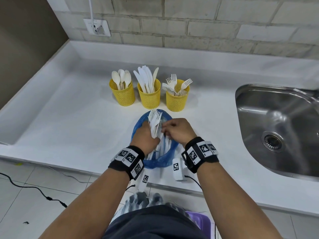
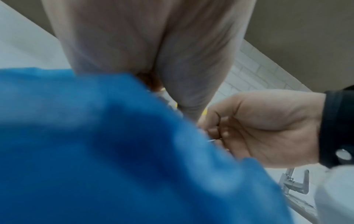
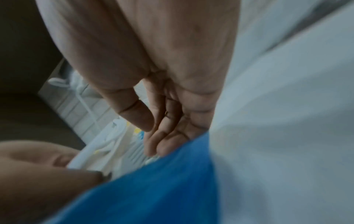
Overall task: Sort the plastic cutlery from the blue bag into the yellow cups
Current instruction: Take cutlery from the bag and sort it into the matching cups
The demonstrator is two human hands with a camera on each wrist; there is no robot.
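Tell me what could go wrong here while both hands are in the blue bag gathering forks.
1. The left hand holds a fanned bunch of white plastic forks; a loose grip could spill some onto the white counter.
2. The thin blue plastic bag overhangs the counter's front edge, so tugging might drag it off.
3. The yellow mesh cup of forks stands just beyond the bag; the right hand could knock it over.

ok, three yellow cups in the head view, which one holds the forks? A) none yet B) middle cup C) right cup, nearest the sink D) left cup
C: the right yellow cup, nearest the sink, has fork tines sticking up, while the left cup holds spoons and the middle cup holds knives.
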